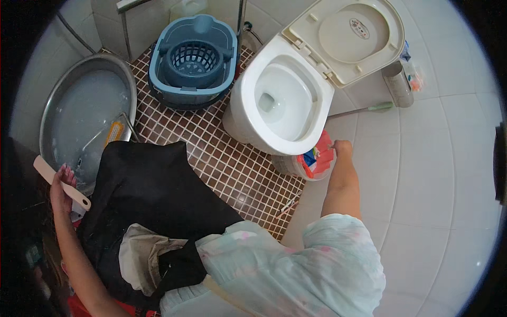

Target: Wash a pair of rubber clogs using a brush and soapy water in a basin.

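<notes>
My left hand [62,189] is at the left edge of a large metal basin [134,91] of cloudy water, its fingers curled around a pale flat handled tool [61,183] with a hole in one end. A tool with an orange label [114,132] leans in the basin. Over on the right, my right hand [343,146] is at the rim of a clear plastic bin [291,165], beside its red plastic bag [324,152]; the fingers are mostly hidden, so their grip is unclear. Blue and white scraps lie in the bin.
A white toilet [243,99] with raised seat and lid [352,33] stands centre right. A blue mop bucket [192,92] with a wringer basket is beside it. A green-ended brush [381,106] rests by the tiled wall. Thin sticks [288,206] lie on the mosaic floor. Black cloth covers the lap.
</notes>
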Motion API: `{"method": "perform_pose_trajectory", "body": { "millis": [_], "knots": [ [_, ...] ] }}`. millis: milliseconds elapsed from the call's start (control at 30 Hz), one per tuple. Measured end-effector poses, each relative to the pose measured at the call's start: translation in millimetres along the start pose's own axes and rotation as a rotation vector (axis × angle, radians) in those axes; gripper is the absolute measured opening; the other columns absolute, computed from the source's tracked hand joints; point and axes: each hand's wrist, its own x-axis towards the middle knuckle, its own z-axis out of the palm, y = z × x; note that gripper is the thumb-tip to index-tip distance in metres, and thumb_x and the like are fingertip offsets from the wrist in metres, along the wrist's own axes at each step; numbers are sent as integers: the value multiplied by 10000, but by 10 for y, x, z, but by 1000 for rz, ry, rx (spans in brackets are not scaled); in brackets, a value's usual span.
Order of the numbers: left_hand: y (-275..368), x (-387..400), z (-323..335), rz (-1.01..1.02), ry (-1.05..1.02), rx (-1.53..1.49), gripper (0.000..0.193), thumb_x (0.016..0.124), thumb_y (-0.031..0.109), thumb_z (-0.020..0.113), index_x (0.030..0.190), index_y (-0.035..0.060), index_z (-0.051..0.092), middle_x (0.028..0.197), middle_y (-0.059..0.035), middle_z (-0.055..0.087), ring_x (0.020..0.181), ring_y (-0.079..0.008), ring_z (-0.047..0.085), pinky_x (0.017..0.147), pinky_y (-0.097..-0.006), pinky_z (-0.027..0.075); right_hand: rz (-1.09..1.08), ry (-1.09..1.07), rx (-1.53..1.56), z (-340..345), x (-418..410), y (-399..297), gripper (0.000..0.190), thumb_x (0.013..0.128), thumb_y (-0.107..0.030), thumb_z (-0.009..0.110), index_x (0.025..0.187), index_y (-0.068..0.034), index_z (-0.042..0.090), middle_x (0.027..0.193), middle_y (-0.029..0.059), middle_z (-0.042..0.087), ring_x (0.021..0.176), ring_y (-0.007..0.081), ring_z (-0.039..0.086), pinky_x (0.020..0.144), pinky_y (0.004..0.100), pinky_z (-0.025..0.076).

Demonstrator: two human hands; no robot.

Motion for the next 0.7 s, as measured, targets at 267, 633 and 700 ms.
{"method": "perform_pose_trajectory", "body": {
  "millis": [267,633,700],
  "knots": [
    [-141,184,39,-12,-67,-50,434,881,303,512,1243,65,503,1218,-57,525,1049,-152,517,892,-289,400,77,17,153,96,477,392,464,663,-308,658,1013,-5,642,1095,209,605,1083,332,555,918,384,438],
    [-7,-26,207,9,-27,-26,436,887,313,525,1233,50,496,1193,-58,526,971,-146,529,820,-279,423,-97,590,628,-447,-288,-297,359,715,-210,585,978,29,632,902,249,626,877,376,600,774,459,463],
    [-58,85,291,22,-82,-73,461,899,358,511,1241,50,481,1175,-61,532,936,-142,529,800,-281,425,-361,925,644,-671,-224,-533,368,728,-208,597,1028,6,607,1048,222,581,922,359,567,785,430,453]
  ]
}}
